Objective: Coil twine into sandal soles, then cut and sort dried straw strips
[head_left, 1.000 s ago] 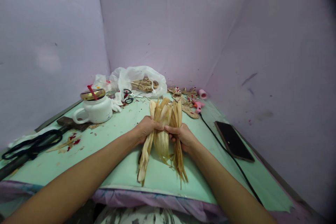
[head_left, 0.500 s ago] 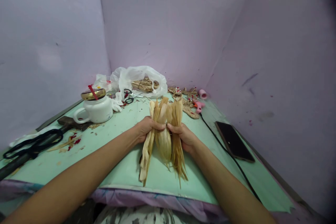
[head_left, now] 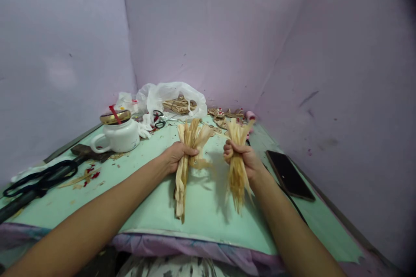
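Note:
My left hand [head_left: 177,156] is closed round a bunch of dry tan corn husks [head_left: 186,156] that stands upright over the green mat [head_left: 146,199]. A second, finer bunch of husk strips [head_left: 236,162] is gripped in my right hand [head_left: 242,158], a little to the right. A gap of bare mat lies between the two bunches. Both hang with their lower ends above the mat's near half.
A white jug with a gold lid [head_left: 117,132] stands at the left. Large black scissors [head_left: 35,181] lie far left. A plastic bag of husks [head_left: 175,101] and small scissors [head_left: 158,119] sit at the back. A dark phone [head_left: 289,173] and black cable lie right.
The single bunch held by both hands has been split in two. My right hand has pulled its part away to the right; my left hand keeps the rest.

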### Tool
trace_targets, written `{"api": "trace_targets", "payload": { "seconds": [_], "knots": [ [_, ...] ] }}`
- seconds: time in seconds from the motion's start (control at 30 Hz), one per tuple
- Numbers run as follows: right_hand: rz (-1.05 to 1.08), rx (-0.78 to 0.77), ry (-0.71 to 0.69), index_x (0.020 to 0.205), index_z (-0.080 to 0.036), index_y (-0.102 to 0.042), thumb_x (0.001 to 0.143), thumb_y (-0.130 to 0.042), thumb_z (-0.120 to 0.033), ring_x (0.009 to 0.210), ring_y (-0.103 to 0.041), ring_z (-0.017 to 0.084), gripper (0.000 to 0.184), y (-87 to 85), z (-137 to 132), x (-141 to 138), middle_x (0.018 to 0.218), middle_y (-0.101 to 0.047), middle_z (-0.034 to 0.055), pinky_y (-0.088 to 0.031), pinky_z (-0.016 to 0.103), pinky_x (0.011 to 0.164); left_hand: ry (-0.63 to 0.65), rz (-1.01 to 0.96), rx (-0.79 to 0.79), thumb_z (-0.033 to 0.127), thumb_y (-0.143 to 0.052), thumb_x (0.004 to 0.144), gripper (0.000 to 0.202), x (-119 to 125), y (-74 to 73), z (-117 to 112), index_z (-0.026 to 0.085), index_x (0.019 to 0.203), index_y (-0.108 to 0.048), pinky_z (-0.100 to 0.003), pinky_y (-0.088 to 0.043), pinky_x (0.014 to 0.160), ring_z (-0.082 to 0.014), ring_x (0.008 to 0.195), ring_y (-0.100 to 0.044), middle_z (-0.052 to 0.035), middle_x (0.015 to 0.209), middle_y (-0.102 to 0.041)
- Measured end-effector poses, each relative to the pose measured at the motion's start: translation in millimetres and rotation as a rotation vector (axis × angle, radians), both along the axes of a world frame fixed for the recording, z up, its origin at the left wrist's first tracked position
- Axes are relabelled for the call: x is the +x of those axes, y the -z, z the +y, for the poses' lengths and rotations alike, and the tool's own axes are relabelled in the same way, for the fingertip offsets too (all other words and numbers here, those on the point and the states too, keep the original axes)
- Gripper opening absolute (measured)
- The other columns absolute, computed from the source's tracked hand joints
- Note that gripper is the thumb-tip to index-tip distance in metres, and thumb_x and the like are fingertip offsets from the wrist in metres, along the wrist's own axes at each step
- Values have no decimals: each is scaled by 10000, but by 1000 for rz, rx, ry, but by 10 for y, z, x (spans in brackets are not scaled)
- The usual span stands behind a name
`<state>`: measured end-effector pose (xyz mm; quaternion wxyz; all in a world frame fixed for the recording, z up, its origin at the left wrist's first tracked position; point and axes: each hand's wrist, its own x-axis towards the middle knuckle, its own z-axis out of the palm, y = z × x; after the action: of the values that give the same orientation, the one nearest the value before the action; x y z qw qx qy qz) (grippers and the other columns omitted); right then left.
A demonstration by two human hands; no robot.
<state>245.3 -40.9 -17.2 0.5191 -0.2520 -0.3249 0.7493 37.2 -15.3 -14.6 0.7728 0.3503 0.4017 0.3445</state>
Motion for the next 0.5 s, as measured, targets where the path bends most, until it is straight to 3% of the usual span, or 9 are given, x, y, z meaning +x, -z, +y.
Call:
{"api": "trace_targets", "payload": {
  "seconds": [0.1,0.3,0.4,0.5],
  "knots": [
    [156,-51,-5,731,-167,-515,631,-683,-93,456,-511,23,209,-114,-42,179,588,-526,-66,-535,143,550,-38,39,-21,3,-588,567,287,-7,-8,8,58,845,-628,-336,-557,584,-219,566,-654,-90,630,-683],
    [352,26,40,795,-183,-516,697,-602,-77,454,-484,-14,168,-256,-169,394,595,-494,-85,-452,33,482,-28,65,-63,7,-569,584,190,-22,-30,12,66,758,-616,-339,-548,532,-214,489,-629,-92,555,-656],
    [347,81,125,762,-196,-520,722,-572,-103,435,-472,-16,114,-302,-194,525,589,-509,-86,-398,18,404,2,76,-70,13,-586,566,172,-33,-34,19,69,727,-616,-357,-545,529,-227,480,-625,-98,544,-648],
    [172,24,226,769,-188,-552,677,-584,-93,477,-527,26,136,-300,-157,537,622,-572,-50,-466,89,434,9,87,-56,23,-597,558,182,-37,-31,18,77,731,-619,-363,-545,543,-230,497,-629,-91,554,-652]
  ]
}}
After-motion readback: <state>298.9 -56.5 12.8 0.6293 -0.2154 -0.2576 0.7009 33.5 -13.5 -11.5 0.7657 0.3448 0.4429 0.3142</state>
